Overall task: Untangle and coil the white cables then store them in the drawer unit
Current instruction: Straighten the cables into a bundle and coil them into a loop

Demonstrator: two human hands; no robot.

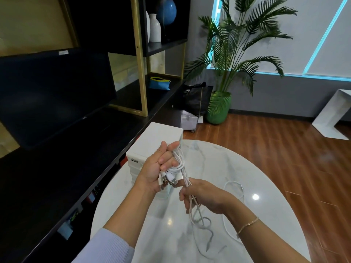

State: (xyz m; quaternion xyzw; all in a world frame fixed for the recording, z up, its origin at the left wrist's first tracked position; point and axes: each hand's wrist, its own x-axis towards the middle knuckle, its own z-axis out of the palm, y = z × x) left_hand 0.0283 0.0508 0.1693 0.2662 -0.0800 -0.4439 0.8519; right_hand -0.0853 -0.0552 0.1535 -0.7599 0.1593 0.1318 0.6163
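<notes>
- Above the round marble table (247,168): both hands raised mid-air, clear of the tabletop, forearms coming in from the lower edge of view.
- Left hand (157,168) palm up, fingers curled toward the camera; pale ribbed sleeve (106,247) at the forearm.
- Right hand (205,196) lower and to the right, back of hand facing the camera, knuckles pointing left; thin bracelet (247,224) at the wrist.
- Hard to read: right fingertips are hidden behind the hand, so the exact pinch cannot be told. Drawer fronts of the white drawer unit (157,137) are mostly covered by the left hand. Cable count in the bundle cannot be told.
- Left hand grips a looped bundle of white cables (176,164), fingers closed round the loops; several plug ends stick out at the heel of the palm.
- Right hand closed narrowly on the strands running down from that bundle; loose tails hang below it to the tabletop.
- One more white cable (235,188) lies loose on the table, right of the hands.
- Drawer unit stands at the table's far left edge, just behind the left hand.
</notes>
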